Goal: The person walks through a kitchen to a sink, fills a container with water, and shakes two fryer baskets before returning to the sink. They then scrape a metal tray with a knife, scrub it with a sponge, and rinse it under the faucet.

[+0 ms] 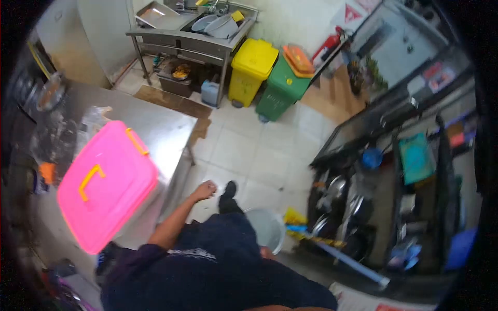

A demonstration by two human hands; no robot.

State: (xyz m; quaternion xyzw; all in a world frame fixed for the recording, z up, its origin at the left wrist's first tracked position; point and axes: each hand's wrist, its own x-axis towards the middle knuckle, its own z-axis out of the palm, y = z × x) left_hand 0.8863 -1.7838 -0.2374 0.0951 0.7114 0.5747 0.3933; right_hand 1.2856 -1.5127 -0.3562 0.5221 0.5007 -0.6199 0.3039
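My left hand (206, 191) hangs in front of my dark shirt, beside the steel table's edge. Its fingers are curled in, and no object shows in them. Of my right hand (267, 253), only a small part appears past my shirt, near a whitish bucket (270, 228) on the floor; its fingers are hidden. To the left, a box with a pink lid (111, 181) and yellow handles stands on the steel table (174, 122), apart from my left hand. Clear plastic (93, 122) lies behind the box.
A steel sink (181, 41) with basins is at the back. Beside it stand a yellow bin (252, 67) and a green bin (282, 88). On the right, a dark rack (358, 207) holds metal pots; a long pale-blue pole (347, 259) slants before it.
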